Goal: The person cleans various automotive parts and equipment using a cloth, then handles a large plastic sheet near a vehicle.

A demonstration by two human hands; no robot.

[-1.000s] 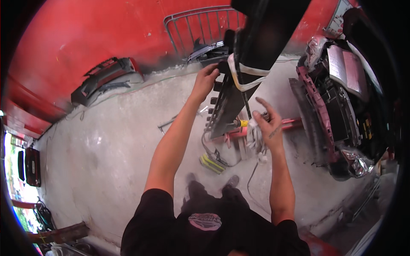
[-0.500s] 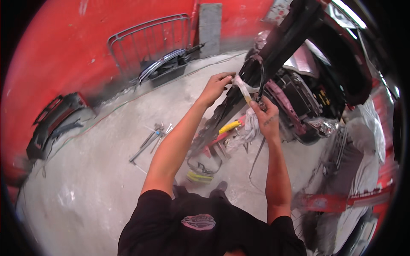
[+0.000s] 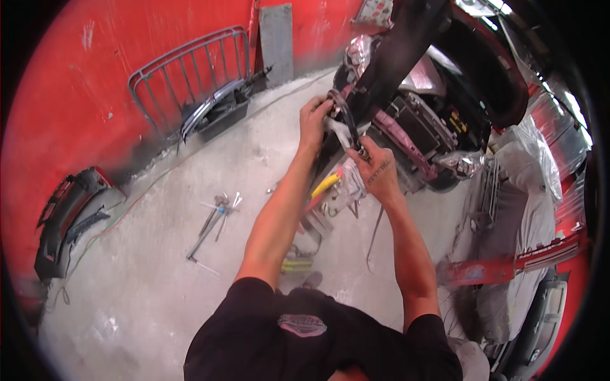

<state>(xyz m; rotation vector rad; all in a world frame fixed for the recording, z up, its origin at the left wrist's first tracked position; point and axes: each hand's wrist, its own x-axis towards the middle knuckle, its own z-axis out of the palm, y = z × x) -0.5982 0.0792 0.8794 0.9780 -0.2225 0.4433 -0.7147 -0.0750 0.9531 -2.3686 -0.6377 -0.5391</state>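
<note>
Pinching black cable [image 3: 347, 119]: right hand [image 3: 372, 164], letter-like marking [image 3: 379, 172] blurred; left hand [image 3: 314, 118] at bend, grip hidden; oval shirt print [image 3: 302, 325] unreadable.

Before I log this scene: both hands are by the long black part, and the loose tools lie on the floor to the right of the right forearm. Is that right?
Not quite: the head view shows the loose tools on the floor left of the left forearm. The left hand and right hand are by the long black part, as you said.
</note>
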